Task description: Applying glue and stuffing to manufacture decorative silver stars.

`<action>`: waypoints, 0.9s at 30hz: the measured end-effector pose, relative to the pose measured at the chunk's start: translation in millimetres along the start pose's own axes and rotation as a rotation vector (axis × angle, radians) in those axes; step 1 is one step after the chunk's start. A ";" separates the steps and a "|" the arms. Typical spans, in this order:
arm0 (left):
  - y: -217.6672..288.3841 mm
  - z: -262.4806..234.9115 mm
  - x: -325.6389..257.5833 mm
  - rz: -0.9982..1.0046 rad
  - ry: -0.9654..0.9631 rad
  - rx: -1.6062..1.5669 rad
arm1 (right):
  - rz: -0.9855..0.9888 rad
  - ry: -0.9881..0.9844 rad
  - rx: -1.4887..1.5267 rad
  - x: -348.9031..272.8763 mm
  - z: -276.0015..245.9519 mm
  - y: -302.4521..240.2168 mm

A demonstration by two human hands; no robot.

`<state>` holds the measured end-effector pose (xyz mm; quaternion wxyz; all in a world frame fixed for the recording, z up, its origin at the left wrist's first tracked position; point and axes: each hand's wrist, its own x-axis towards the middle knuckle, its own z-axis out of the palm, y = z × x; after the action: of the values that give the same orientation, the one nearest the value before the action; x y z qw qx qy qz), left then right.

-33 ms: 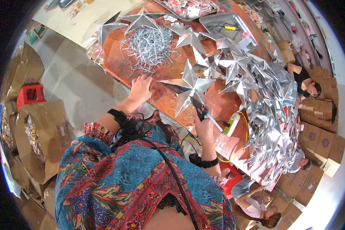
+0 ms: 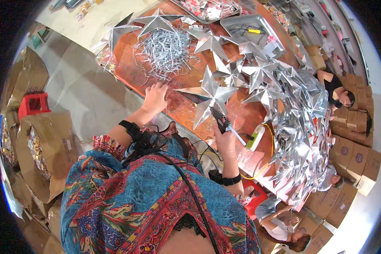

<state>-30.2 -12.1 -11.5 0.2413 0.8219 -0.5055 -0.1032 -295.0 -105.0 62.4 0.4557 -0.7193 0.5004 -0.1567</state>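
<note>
Silver five-pointed star (image 2: 213,93) lying on the red-brown tabletop (image 2: 190,76), just right of the left hand's fingers and just beyond those of the right. Left hand (image 2: 156,99) palm down at the table edge, fingers slightly spread and bent, thumb near the star's left tip; cannot tell about contact there. Right hand (image 2: 225,142) curled around a black gun-shaped tool (image 2: 219,117) with a pale stick at its rear, fingers wrapped about the grip and partly hidden; nose over the star's near side, again cannot tell touching from hovering. Beyond the left fingertips, a tangled heap of silvery strands (image 2: 165,51). Near the right fingers, on their right, a white and green power strip (image 2: 255,137), then a yellow cable (image 2: 272,150). Farther right of the same fingers, a large pile of similar stars (image 2: 300,127). Well beyond them, a grey tray (image 2: 233,25). Far left of the left fingers, a red stool (image 2: 34,103).
</note>
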 end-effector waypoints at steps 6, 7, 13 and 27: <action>-2.4 2.7 0.4 -0.018 -0.017 0.037 | -0.075 0.037 -0.041 -1.5 0.1 -3.8; -2.5 2.7 0.6 -0.016 -0.021 0.032 | -0.074 0.037 -0.041 -2.0 -0.3 -3.9; -1.6 1.7 0.6 -0.018 -0.036 0.029 | -0.036 0.021 -0.011 -0.7 0.6 0.8; -3.4 6.8 -1.8 -0.056 0.013 -0.012 | -0.142 -0.072 -0.021 -23.1 -11.5 -27.3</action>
<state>-31.2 -11.2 -19.2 0.2463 0.8349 -0.4802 -0.1077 -297.5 -88.5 96.0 0.4535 -0.7629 0.4329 -0.1578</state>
